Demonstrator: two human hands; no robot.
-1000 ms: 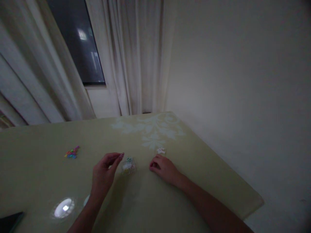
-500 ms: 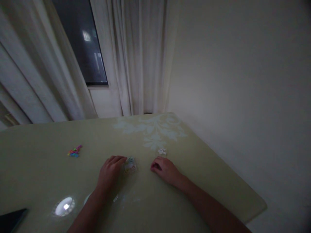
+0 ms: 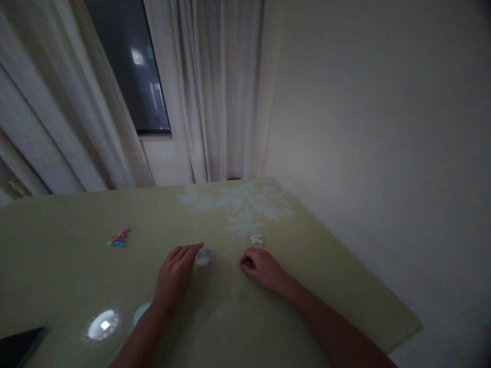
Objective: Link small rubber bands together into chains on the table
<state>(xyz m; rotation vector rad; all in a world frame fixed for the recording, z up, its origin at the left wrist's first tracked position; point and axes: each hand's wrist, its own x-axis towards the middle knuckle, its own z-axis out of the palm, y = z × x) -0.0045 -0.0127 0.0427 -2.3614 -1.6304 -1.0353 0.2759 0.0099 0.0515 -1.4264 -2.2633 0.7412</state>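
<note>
- The small clear packet (image 3: 204, 258) lies on the tabletop (image 3: 192, 214) just ahead of my left fingertips; it looks pale and glossy, with faint specks of green and other colour inside, though the dim light and blur keep me from telling what it holds.
- My left hand (image 3: 175, 276) lies palm down with the fingers stretched forward and loosely together; the fingertips (image 3: 195, 249) touch the packet's near left edge, and nothing is clasped in the hand.
- My right hand (image 3: 263, 268) rests on the tabletop to the right of the packet, clearly apart from it, fingers curled under into a loose fist; I cannot tell whether anything is tucked inside.
- A tiny white piece (image 3: 256, 238) sits just beyond my right knuckles, near them but not touching.
- A little heap of bright bits (image 3: 119, 238), pink, green, blue and yellow, lies well off to the left of my left hand.
- The tabletop is pale yellow-green and shiny, with a whitish leaf pattern (image 3: 240, 204) at its far corner and a bright lamp reflection (image 3: 103, 325) near my left forearm.
- A dark flat thing (image 3: 17, 346) pokes in at the lower left edge.
- Behind the tabletop hang pale curtains (image 3: 215, 87) beside a dark window (image 3: 130, 66).
</note>
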